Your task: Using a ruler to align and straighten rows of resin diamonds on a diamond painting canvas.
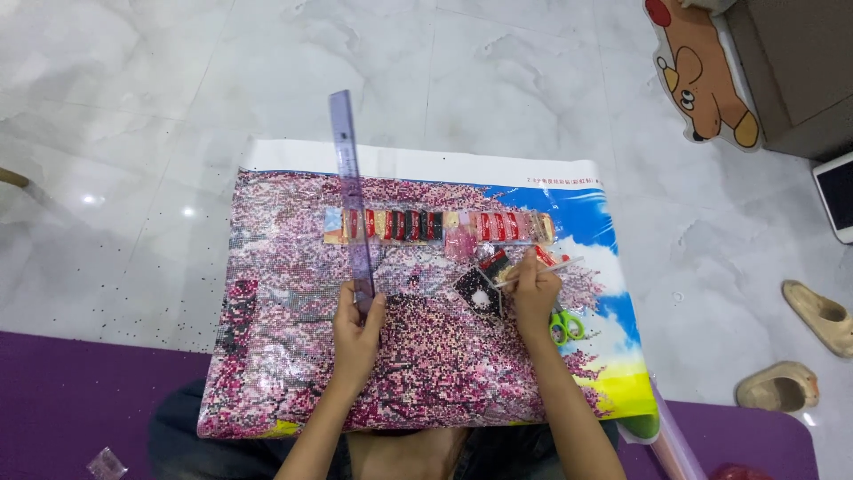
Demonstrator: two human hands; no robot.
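Home floor, marble tiles point(498, 80), slippers point(822, 313), purple mat point(71, 391), cartoon mat point(702, 76)

Translucent purple ruler point(348, 169). Canvas point(426, 356): speckled pink, maroon, white blossom mosaic; blue sky, white cloud, yellow corner. Red, black bead packets point(426, 225). Green-handled scissors point(565, 327). White-grey marbled floor point(133, 107). Purple mat point(71, 400). Tan slippers point(822, 313).

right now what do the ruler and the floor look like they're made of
The ruler, held upright by the left hand, looks like clear purple plastic: the picture shows through it and its edge is thin. The floor looks like polished marble or marble-look tile: pale grey veins, straight joints and bright reflections of lights. Which of the two, the view cannot tell.
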